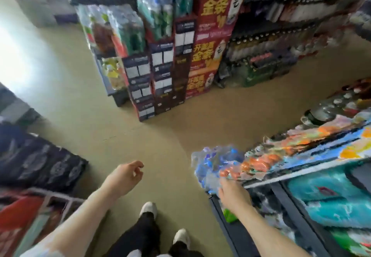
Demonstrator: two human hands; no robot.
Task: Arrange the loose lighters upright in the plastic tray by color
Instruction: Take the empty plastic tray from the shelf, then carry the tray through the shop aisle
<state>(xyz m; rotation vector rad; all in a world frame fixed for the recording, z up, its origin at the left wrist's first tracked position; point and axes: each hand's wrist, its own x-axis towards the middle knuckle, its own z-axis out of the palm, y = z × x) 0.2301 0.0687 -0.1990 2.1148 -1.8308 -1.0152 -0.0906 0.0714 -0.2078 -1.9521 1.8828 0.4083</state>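
Right hand (233, 195) fingers hidden among blurred packets (216, 168), left hand (125, 177) loosely curled, empty; red cartons (215, 5) marked "金条"

Open floor (124, 128): bare aisle running forward from the feet, passable. Obstacles: stacked drink cartons (180, 60) ahead; packed shelf (301, 168) with blurred blue and orange packets along the right; dark patterned bundle (40, 164) on the left.

Head camera looks steeply down from standing height at the beige shop floor (164, 136), stacked red printed cartons (208, 56) rising beyond it.
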